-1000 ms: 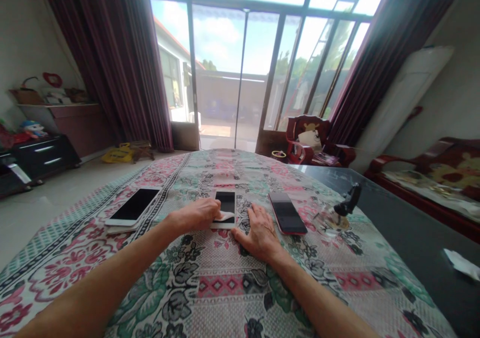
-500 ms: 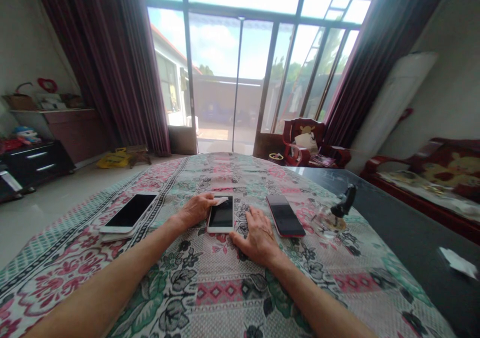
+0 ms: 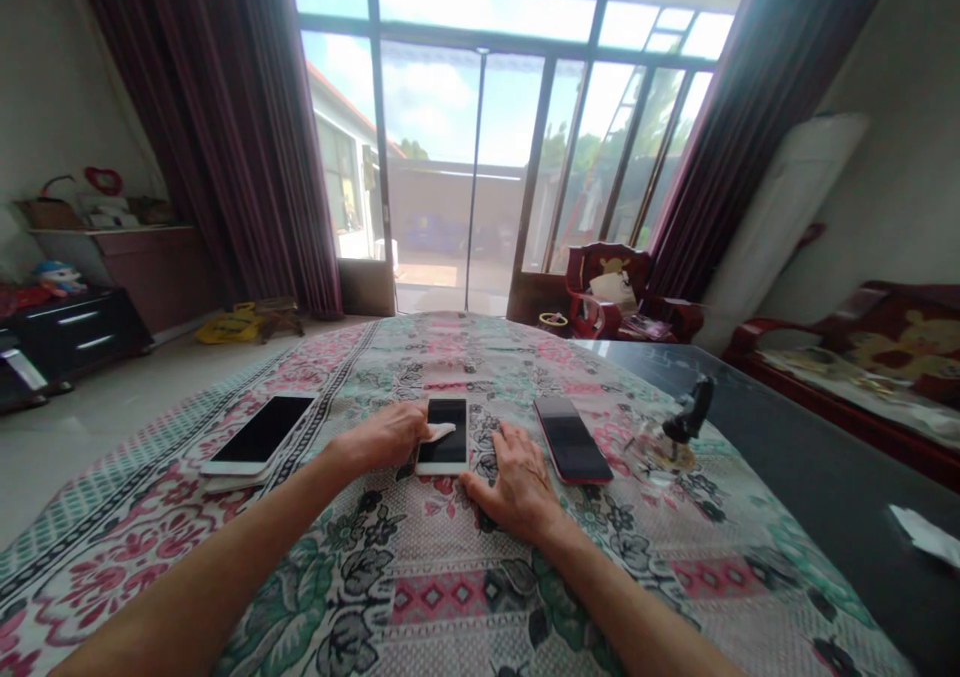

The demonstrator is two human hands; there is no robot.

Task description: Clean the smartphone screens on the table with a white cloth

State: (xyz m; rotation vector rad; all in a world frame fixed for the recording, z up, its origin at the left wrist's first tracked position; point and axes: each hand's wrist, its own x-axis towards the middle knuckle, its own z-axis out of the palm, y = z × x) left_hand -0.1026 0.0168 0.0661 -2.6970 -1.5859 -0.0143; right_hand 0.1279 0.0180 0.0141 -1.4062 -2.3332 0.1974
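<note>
A white-framed smartphone (image 3: 452,454) lies face up on the patterned tablecloth in front of me. My left hand (image 3: 394,434) is closed on a small white tissue (image 3: 442,431), which rests against the phone's dark screen. Flat on the cloth, fingers stretched out, is my right hand (image 3: 519,482); its thumb tip is at the phone's lower right corner. To the right lies a dark phone with a reddish edge (image 3: 573,441). Farther left, a larger white-framed device (image 3: 260,432) with a black screen sits on top of another pale flat item.
A clear glass dish (image 3: 658,457) with a black object (image 3: 691,409) upright in it stands at the right. Beyond the tablecloth (image 3: 442,597), a dark tabletop (image 3: 795,457) holds a crumpled white tissue (image 3: 926,534). A red wooden chair (image 3: 609,292) stands near the glass doors.
My left hand has moved the tissue down the phone's screen, toward me, from near its top edge to about the middle. My right hand stays in place.
</note>
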